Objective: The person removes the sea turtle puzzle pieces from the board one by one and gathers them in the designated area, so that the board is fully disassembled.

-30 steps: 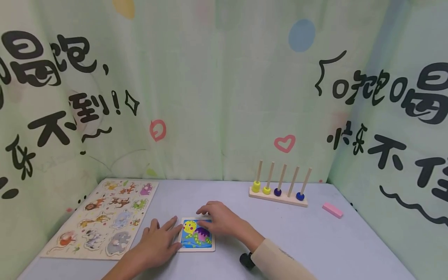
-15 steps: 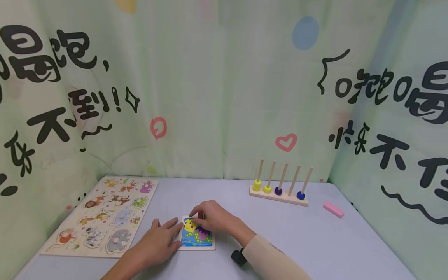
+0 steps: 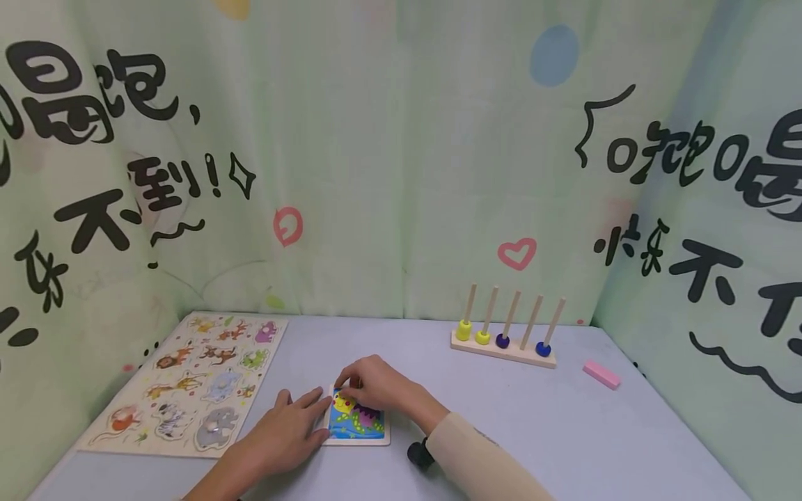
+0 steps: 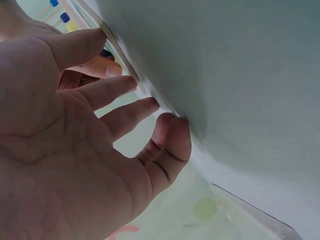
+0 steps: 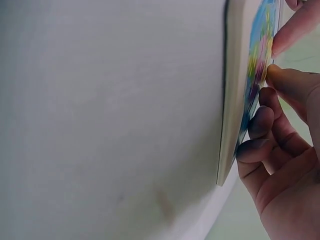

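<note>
A small square jigsaw puzzle [image 3: 357, 433] with a wooden rim and a yellow, purple and blue picture lies flat on the table. My left hand [image 3: 285, 431] rests at its left edge, fingers spread and fingertips touching the rim. In the left wrist view this hand [image 4: 75, 125] shows its palm, with nothing gripped. My right hand [image 3: 376, 386] bends over the puzzle's upper part, thumb and fingers drawn close together. The right wrist view has the thumb and curled fingertips of this hand [image 5: 290, 145] against the picture [image 5: 257, 60]; whether they pinch a piece is hidden.
A large wooden animal puzzle board [image 3: 147, 410] lies at the left. At the back right stands a peg counting toy [image 3: 504, 353] with yellow and blue beads, and a pink block [image 3: 601, 374] lies beyond it. Curtains [image 3: 401, 174] enclose the table [image 3: 514, 438].
My right hand has shifted slightly left over the puzzle, and its thumb and fingers have drawn together. The left hand keeps its place at the edge. The head view has shifted slightly.
</note>
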Action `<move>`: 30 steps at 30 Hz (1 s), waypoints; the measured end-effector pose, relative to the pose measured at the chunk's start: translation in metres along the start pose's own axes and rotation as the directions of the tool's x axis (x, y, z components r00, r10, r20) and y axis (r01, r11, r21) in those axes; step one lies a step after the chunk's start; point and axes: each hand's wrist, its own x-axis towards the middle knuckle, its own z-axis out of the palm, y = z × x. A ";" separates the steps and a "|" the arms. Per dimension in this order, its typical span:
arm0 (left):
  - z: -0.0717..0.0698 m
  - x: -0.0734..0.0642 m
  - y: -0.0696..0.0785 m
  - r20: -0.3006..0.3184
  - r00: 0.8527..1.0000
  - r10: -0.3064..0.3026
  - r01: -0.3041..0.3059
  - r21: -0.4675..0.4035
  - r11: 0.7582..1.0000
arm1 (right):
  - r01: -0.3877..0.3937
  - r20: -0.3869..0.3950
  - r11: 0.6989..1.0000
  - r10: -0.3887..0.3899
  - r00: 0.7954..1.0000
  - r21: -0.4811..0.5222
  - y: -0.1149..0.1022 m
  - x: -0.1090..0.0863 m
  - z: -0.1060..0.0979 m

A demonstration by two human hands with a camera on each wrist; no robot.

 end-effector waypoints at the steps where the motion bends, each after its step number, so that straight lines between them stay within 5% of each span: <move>1: 0.000 0.000 0.000 0.001 1.000 0.000 0.000 0.002 1.000 | -0.001 0.002 1.000 0.001 1.000 -0.001 0.000 0.001 0.000; 17: 0.000 -0.002 -0.002 -0.008 1.000 0.024 -0.024 -0.007 1.000 | -0.060 0.023 0.990 0.058 0.998 0.131 0.001 0.006 0.000; 30: 0.002 -0.004 0.009 0.075 0.997 0.034 -0.036 0.027 0.999 | -0.098 0.030 0.979 0.094 0.995 0.178 0.003 0.007 0.001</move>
